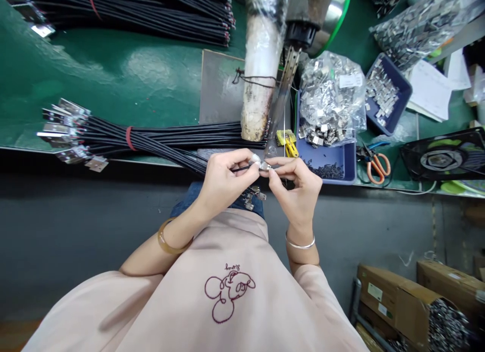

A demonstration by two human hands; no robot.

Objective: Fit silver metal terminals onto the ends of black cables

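Note:
My left hand (230,179) pinches the end of a black cable (240,168) between thumb and fingers, close to the table's front edge. At that end sits a small silver metal connector (264,165). The thumb and fingertips of my right hand (297,186) are closed on this connector from the other side. Just beyond my left hand lies a bundle of black cables (162,136) tied with a red band, with metal connectors on its left ends. Below my hands, more metal connectors (253,195) show over my lap.
A wrapped white tube (259,74) and a metal nozzle (286,89) come down just beyond my hands. To the right are a blue tray (346,162) with bagged metal parts, orange-handled pliers (378,168) and a black fan (441,157). Cardboard boxes (394,301) stand at lower right.

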